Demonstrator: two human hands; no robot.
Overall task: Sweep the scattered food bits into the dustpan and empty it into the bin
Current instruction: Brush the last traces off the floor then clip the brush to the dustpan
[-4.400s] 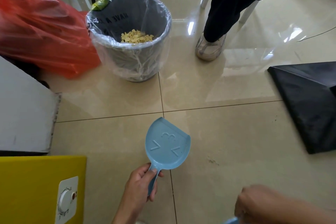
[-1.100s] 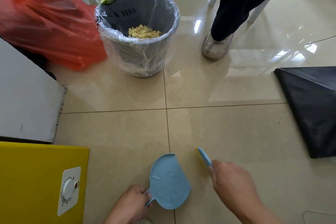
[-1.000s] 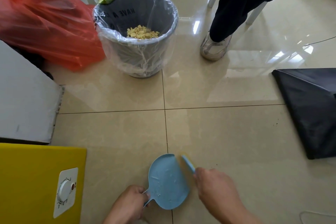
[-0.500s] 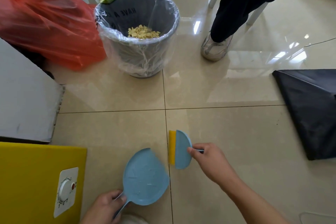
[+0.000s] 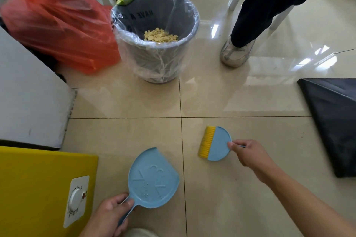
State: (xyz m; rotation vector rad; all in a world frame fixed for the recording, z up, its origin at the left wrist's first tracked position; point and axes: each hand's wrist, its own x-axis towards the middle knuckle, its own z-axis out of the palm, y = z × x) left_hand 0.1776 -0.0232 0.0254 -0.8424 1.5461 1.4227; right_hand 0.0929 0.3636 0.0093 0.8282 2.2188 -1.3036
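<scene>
A light blue dustpan (image 5: 153, 178) lies flat on the beige tile floor at the bottom centre, with a few tiny crumbs in it. My left hand (image 5: 109, 215) grips its handle. To its right a small blue brush with yellow bristles (image 5: 214, 143) rests on the floor, bristles pointing left. My right hand (image 5: 248, 155) pinches its thin handle. The grey bin (image 5: 156, 59), lined with clear plastic, stands farther away at top centre. A heap of pale yellow food bits (image 5: 160, 35) lies inside it.
A red plastic bag (image 5: 57, 25) leans left of the bin. A white box (image 5: 28, 98) and a yellow box with a dial (image 5: 38, 188) stand at the left. A black bag (image 5: 335, 121) lies at the right. Another person's leg and shoe (image 5: 235, 52) stand right of the bin.
The brush moved from the dustpan's rim up and to the right, away from the pan. The dustpan slid to the left and now lies apart from the brush.
</scene>
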